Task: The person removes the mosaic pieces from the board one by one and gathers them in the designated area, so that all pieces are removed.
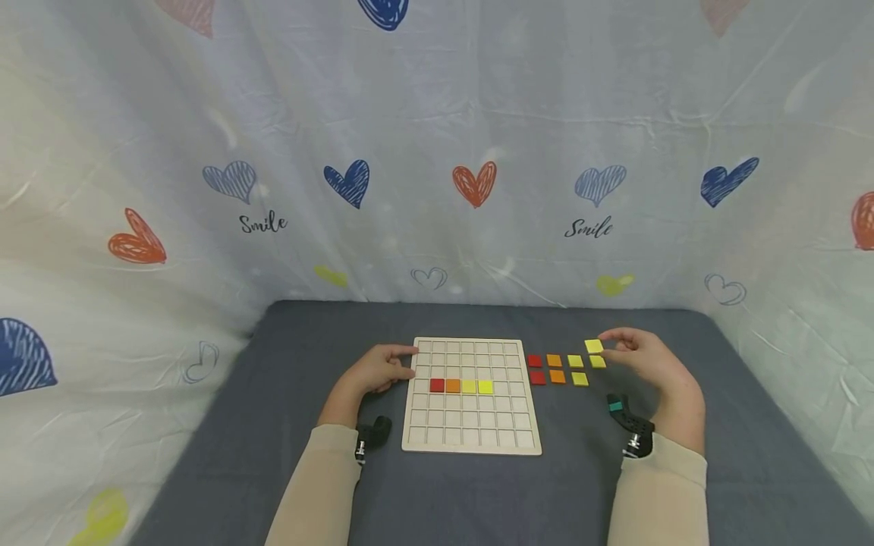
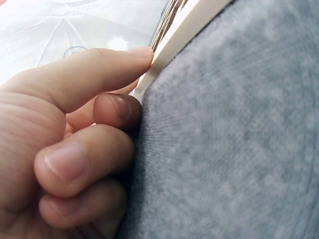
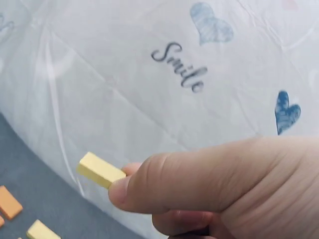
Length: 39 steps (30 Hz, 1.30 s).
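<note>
My right hand [image 1: 642, 358] pinches a light yellow square tile [image 1: 594, 346] between thumb and fingers. In the right wrist view, that tile [image 3: 101, 170] shows its thick edge, raised above the dark cloth. At the left, my left hand [image 1: 377, 371] touches the left edge of a pale wooden grid board [image 1: 471, 444] near its far corner. In the left wrist view, one straight finger [image 2: 107, 69] presses on the board's edge [image 2: 192, 27], while other fingers bend beside it. A red tile [image 1: 437, 385], an orange tile [image 1: 453, 386] and two yellow tiles [image 1: 476, 387] form a row on the board.
Right of the board lie loose red tiles [image 1: 537, 378], orange tiles [image 1: 557, 376], yellow tiles [image 1: 580, 378] and one light yellow tile [image 1: 597, 362] close under the right hand. Dark grey cloth [image 1: 478, 500] covers the table. A white curtain [image 1: 423, 243] with printed hearts stands behind.
</note>
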Available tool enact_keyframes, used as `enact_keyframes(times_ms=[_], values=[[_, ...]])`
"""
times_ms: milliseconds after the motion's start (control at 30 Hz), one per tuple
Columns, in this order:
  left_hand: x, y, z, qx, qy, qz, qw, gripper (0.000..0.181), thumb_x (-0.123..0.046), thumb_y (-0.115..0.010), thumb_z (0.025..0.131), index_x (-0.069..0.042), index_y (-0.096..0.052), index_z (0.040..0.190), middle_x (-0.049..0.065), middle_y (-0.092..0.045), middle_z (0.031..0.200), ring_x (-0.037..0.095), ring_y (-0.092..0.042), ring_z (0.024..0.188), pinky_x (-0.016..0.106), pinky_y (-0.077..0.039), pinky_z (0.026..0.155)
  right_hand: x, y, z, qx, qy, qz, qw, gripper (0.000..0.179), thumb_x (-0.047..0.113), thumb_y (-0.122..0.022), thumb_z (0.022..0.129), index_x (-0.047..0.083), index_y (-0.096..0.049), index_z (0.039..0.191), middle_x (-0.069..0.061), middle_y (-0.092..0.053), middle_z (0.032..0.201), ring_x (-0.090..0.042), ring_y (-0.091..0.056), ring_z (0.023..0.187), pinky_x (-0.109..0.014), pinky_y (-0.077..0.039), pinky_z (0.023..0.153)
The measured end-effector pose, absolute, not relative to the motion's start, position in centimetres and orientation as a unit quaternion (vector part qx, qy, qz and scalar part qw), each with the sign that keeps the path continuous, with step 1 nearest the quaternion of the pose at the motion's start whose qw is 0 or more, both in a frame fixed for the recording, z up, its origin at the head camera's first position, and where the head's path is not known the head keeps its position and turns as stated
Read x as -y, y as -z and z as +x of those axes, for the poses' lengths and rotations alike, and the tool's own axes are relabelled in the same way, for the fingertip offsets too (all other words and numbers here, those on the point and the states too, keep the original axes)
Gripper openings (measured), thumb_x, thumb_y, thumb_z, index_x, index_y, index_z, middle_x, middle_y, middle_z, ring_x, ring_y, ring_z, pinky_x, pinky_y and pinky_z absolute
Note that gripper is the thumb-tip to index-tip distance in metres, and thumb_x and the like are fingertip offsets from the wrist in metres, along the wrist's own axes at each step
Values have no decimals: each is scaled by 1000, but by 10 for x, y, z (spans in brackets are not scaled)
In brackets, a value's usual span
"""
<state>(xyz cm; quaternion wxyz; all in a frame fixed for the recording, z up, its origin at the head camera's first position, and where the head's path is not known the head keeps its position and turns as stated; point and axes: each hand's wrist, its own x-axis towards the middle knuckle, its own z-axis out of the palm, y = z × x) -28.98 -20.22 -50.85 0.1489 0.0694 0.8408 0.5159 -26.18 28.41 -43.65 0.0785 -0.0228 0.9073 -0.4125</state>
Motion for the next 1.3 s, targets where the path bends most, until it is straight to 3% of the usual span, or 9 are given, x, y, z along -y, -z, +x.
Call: enact_keyframes(times_ms=[133, 233, 367, 733, 967, 1167, 1300], values=[[202, 509, -290, -841, -515, 67, 150, 57, -12, -80, 89, -14, -63, 143, -2, -43, 53, 11, -32, 38, 28, -33, 43, -296, 449, -261, -908, 407, 2, 103, 45, 20, -64, 101, -5, -56, 137, -9, -47, 87, -27, -46, 83, -44, -37, 75], [202, 508, -289, -839, -517, 68, 152, 57, -12, -80, 89, -14, -63, 143, -2, -42, 53, 11, -32, 38, 29, -32, 43, -303, 458, -262, -905, 407, 23, 124, 46, 20, -65, 99, -5, -56, 137, -20, -53, 107, -35, -49, 99, -55, -41, 85], [203, 508, -289, -839, -518, 69, 151, 57, -13, -80, 89, -14, -62, 144, -3, -42, 53, 11, -31, 39, 28, -32, 43, -311, 470, -266, -903, 404, 28, 145, 47, 17, -67, 96, -8, -57, 134, -29, -54, 127, -41, -49, 113, -67, -36, 98], [203, 508, -287, -841, -516, 66, 146, 56, -14, -80, 89, -16, -63, 143, -2, -44, 55, 12, -31, 39, 29, -31, 42, -314, 486, -275, -902, 394, 53, 166, 38, 10, -73, 88, -7, -65, 121, -27, -61, 122, -33, -60, 99, -54, -45, 88], [202, 508, -287, -839, -518, 72, 147, 56, -14, -80, 89, -15, -63, 143, -2, -44, 54, 12, -31, 39, 29, -31, 43, -312, 480, -270, -900, 404, 67, 148, 43, 13, -73, 89, -6, -63, 126, -31, -54, 132, -42, -51, 114, -64, -38, 97], [202, 507, -288, -839, -519, 72, 148, 56, -12, -80, 89, -14, -63, 143, -2, -42, 54, 12, -30, 38, 29, -31, 42, -304, 462, -263, -905, 406, 44, 120, 49, 23, -67, 98, -5, -56, 136, -36, -37, 148, -53, -38, 130, -71, -32, 102], [202, 507, -288, -840, -518, 69, 147, 57, -12, -80, 89, -14, -63, 143, -2, -42, 54, 12, -31, 39, 29, -31, 42, -294, 449, -261, -910, 401, 25, 100, 49, 29, -66, 100, -2, -56, 137, -29, -48, 131, -44, -46, 117, -63, -39, 94]])
